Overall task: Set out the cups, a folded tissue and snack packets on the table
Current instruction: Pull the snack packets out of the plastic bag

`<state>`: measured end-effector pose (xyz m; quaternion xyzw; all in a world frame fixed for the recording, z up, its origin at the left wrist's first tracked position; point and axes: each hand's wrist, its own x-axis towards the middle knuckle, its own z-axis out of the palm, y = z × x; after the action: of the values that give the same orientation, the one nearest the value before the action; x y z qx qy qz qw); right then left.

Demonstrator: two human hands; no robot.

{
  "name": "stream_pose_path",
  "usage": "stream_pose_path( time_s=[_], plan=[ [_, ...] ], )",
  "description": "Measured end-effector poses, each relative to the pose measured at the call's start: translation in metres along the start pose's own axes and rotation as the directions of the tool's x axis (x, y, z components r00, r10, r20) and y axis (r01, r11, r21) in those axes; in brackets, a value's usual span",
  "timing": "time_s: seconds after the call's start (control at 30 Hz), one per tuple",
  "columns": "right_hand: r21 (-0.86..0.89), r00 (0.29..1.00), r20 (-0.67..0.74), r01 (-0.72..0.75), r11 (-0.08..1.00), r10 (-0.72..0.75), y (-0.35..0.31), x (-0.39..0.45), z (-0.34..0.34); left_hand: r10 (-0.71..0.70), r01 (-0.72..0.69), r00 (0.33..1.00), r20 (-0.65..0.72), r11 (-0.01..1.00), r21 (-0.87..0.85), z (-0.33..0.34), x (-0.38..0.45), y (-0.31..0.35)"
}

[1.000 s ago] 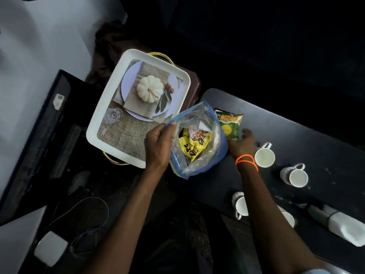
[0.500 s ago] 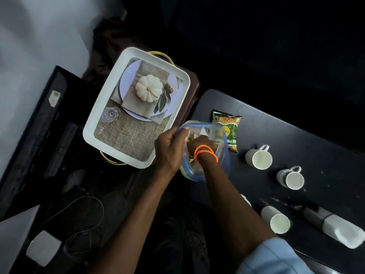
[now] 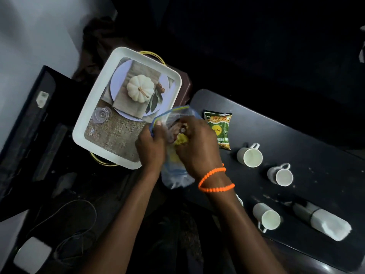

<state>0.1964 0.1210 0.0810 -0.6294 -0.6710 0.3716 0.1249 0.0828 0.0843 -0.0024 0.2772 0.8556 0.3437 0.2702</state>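
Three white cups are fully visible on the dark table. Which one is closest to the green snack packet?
The cup just right of and below the green snack packet, farthest up the table. The middle cup and the lower cup beside the folded tissue are farther away.

Both hands, left (image 3: 151, 144) and right (image 3: 198, 143), at a clear zip bag (image 3: 173, 119) beside green packet (image 3: 220, 129).

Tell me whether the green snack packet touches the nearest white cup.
Apart. The head view shows dark table between the green snack packet and the nearest white cup.
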Motion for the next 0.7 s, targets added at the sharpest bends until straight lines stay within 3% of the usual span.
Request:
stream_pose_path(
  time_s=[0.07,0.17,0.27,0.3,0.37,0.53,0.57,0.63,0.7],
  plan=[
    [0.081,0.98,-0.076,0.19,0.978,-0.184,-0.017,-0.013,-0.035,-0.023,0.023,0.999,0.048,1.0,0.013,-0.007,0.009,-0.003],
    [0.387,0.933,-0.311,0.297,0.873,-0.18,-0.019,-0.029,-0.085,-0.2,0.222,0.97,0.14,0.96,-0.168,-0.02,0.022,0.002],
    [0.408,0.872,-0.487,0.267,0.873,-0.039,0.022,-0.026,-0.099,-0.381,0.52,0.851,0.361,0.705,-0.483,-0.039,0.033,0.016],
    [0.406,0.885,-0.465,0.192,0.894,0.021,0.041,-0.025,-0.092,-0.369,0.571,0.817,0.443,0.626,-0.531,-0.046,0.035,0.022],
    [0.384,0.931,-0.345,0.028,0.923,0.115,0.082,-0.022,-0.06,-0.278,0.569,0.811,0.514,0.575,-0.588,-0.056,0.04,0.034],
    [0.206,0.972,-0.065,-0.209,0.956,0.226,0.163,-0.024,0.033,-0.129,0.504,0.848,0.515,0.499,-0.705,-0.053,0.051,0.077],
    [0.151,0.969,-0.023,-0.241,0.959,0.247,0.169,-0.025,0.041,-0.14,0.504,0.846,0.515,0.525,-0.686,-0.047,0.049,0.087],
    [0.066,0.973,-0.06,-0.22,0.973,0.224,0.179,-0.026,0.05,-0.114,0.494,0.832,0.543,0.597,-0.632,-0.031,0.044,0.103],
    [0.117,0.952,-0.213,-0.198,0.973,0.22,0.182,-0.029,0.041,-0.064,0.48,0.799,0.598,0.667,-0.57,-0.011,0.031,0.115]
  ],
)
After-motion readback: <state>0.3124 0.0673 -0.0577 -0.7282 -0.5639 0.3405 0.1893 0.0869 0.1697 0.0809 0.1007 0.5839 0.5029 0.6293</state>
